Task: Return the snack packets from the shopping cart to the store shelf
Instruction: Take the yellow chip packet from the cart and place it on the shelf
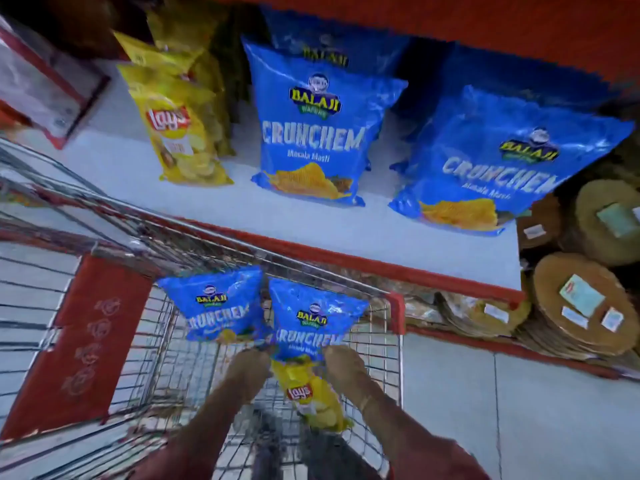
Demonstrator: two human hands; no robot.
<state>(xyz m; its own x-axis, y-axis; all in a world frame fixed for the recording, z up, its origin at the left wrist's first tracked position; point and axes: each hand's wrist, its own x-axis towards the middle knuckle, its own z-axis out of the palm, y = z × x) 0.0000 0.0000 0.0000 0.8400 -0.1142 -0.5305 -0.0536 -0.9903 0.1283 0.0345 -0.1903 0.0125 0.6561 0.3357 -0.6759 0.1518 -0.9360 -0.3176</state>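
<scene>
Over the wire shopping cart (395,317) I hold up two blue Crunchem packets. My left hand (250,370) grips the bottom edge of the left blue packet (211,306). My right hand (343,367) grips the bottom of the right blue packet (313,322). Between my forearms, lower in the cart, lies a yellow Lay's packet (311,400). Ahead is the white store shelf (304,225) with a red front edge. On it stand two large blue Crunchem packets (311,133) (502,168) and yellow Lay's packets (180,129).
Stacks of round brown discs in clear wrap (581,306) fill the lower shelf at the right. A red panel (86,341) hangs on the cart's left side. A red shelf board (485,26) overhangs the packets. Grey floor (485,417) lies right of the cart.
</scene>
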